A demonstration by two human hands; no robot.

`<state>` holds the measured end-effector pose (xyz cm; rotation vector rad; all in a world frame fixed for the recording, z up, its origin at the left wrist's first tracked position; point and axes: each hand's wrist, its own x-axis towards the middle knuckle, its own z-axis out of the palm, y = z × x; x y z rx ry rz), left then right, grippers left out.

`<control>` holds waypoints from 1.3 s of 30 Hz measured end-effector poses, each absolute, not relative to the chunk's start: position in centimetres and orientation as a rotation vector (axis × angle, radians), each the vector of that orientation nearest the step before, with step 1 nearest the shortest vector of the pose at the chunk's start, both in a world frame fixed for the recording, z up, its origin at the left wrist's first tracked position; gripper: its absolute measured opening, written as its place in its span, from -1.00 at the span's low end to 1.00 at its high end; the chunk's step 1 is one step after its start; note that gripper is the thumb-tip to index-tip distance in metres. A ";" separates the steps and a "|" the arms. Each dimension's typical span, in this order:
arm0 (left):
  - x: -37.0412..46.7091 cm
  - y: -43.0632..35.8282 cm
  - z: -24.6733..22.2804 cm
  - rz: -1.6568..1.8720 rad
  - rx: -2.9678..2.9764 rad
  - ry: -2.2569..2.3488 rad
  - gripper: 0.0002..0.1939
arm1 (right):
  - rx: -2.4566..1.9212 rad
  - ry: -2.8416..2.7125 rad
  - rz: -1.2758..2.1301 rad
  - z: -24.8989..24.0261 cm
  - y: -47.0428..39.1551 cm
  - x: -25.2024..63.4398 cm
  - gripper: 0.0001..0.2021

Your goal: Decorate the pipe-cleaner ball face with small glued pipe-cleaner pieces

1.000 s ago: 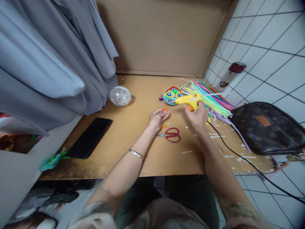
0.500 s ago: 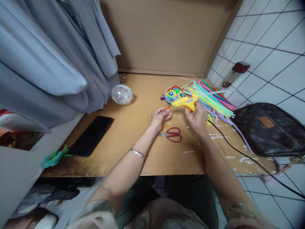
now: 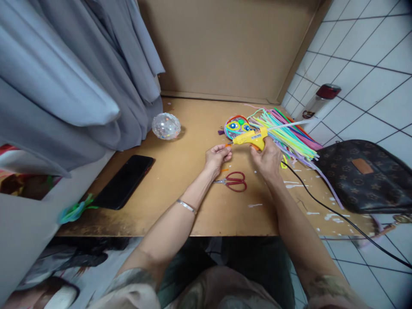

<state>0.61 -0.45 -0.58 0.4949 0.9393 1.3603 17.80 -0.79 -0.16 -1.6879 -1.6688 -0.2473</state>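
My right hand (image 3: 267, 158) is wrapped round the grip of a yellow hot glue gun (image 3: 249, 137), whose clear glue stick (image 3: 288, 125) juts out at the back. Between the fingertips of my left hand (image 3: 218, 158) is a small orange piece (image 3: 228, 145), perhaps pipe cleaner; the gun's nozzle is at it, and I cannot tell whether they touch. Just behind the gun lies a round decorated face (image 3: 236, 124) with blue-and-yellow eyes and a red rim, partly covered by the gun. Red-handled scissors (image 3: 236, 182) rest on the table in front of my left hand.
Many coloured pipe cleaners (image 3: 289, 135) are heaped at the right, beside a dark patterned bag (image 3: 370, 180). A clear ball (image 3: 166, 126) and a black phone (image 3: 125, 182) are on the left of the table (image 3: 180, 171). The gun's black cord (image 3: 315, 199) runs off right. A bottle (image 3: 320, 101) stands behind.
Both hands hold nearly the same pose, with the gun's nozzle still at the orange piece. The whole view has shifted slightly.
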 end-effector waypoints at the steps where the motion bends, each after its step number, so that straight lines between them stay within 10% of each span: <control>1: 0.6 -0.5 -0.6 1.362 0.499 0.940 -0.78 | -1.689 -1.670 -0.250 -0.2 -0.8 17.8 -0.69; 39: 0.8 -0.5 -0.9 1.398 0.572 0.981 -0.76 | -1.688 -1.714 -0.308 0.1 -1.2 17.7 -0.72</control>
